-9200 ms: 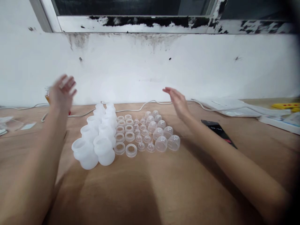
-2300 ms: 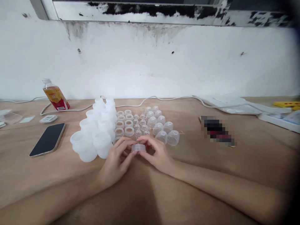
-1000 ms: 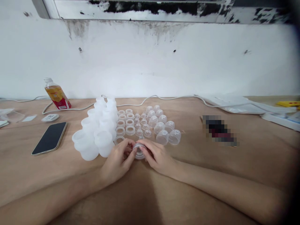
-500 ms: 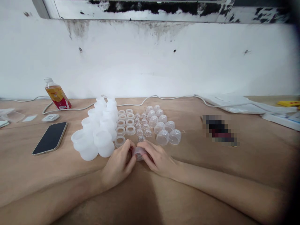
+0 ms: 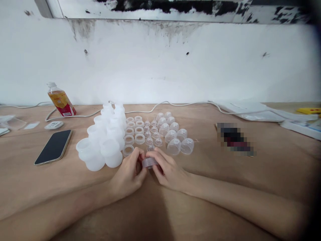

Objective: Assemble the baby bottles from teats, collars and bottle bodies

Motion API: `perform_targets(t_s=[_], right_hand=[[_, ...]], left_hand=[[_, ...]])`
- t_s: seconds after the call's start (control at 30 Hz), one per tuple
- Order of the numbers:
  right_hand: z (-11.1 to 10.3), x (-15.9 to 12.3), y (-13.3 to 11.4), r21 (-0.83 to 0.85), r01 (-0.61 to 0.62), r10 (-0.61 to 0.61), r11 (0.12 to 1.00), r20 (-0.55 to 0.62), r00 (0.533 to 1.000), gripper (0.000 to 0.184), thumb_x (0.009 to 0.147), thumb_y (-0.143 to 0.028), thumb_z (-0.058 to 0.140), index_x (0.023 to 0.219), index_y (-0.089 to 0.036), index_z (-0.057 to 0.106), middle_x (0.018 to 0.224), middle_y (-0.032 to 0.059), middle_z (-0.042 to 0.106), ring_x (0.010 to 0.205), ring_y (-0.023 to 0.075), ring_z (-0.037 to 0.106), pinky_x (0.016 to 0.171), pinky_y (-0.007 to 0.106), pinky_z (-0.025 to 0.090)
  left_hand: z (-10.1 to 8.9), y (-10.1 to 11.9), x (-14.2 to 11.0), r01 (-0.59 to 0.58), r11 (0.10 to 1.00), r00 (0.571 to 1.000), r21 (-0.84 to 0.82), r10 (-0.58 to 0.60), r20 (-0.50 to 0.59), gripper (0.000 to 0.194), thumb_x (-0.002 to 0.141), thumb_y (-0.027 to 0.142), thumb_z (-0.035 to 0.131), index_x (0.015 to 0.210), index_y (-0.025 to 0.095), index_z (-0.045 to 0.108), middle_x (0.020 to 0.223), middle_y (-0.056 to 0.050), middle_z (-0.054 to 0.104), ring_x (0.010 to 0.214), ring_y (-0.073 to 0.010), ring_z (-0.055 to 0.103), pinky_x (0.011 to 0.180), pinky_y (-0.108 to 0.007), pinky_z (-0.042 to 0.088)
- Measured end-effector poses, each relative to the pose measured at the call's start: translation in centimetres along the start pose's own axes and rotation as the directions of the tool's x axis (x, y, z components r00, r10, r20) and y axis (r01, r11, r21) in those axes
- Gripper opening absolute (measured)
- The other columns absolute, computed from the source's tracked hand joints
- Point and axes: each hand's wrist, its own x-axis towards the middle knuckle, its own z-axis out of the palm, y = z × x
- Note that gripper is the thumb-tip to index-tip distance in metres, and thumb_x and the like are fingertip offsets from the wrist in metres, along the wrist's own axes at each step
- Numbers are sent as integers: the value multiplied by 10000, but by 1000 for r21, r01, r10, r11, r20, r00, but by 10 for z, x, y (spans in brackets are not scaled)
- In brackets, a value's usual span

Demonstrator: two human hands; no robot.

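Two hands, left hand (image 5: 129,174) and right hand (image 5: 168,170), pinch one small clear plastic ring (image 5: 149,163) between curled fingertips, low over the wooden table (image 5: 225,187), just before rows of translucent white plastic cups (image 5: 102,140); probably light, stiff, slippery; grip its outer rim.

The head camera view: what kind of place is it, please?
Probably a small home or workshop assembly bench: a bare wooden table against a stained white wall, with sorted rows of translucent plastic parts, both hands gripping one ring.

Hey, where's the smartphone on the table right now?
In the head view the smartphone lies screen up on the left of the wooden table, just left of the white cups and in front of the drink bottle.
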Motion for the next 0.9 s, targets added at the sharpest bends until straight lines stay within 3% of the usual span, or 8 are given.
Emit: perform_targets(t_s=[0.27,0.5,0.73,0.9], right_hand=[[-2,1,-1,-22,-11,12,1000,42,999,291,761,-127,362,1050,-162,359,946,96,468,774,169,501,662,317,472],[-3,1,-1,11,22,-22,1000,38,999,322,714,-87,368,1029,-155,378,890,73,434,686,137,463,622,291,462],[1,0,1,-34,44,-43,998,40,998,336,714,-75,362,1039,-160,347,926,86,466,817,178,481,687,326,459],[2,0,1,-34,51,-49,998,42,998,309,721,-68,360,1016,-160,353,900,81,462,788,170,478,672,314,460]], left_hand=[[0,1,0,17,1000,1000,-25,-17,-11,172,707,74,410,763,199,305,673,47,368,562,-83,353,513,-200,317],[-1,0,-1,5,1000,1000,-15,-5,10,194,692,87,453,791,195,326,724,32,418,628,-93,412,564,-211,361],[1,-3,0,23,1000,1000,7,-23,12,216,672,82,471,728,199,299,664,57,392,574,-77,379,520,-188,336],[1,-2,0,-32,998,1000,60,32,0,213,673,59,445,704,197,286,658,57,388,571,-76,363,527,-189,318]])
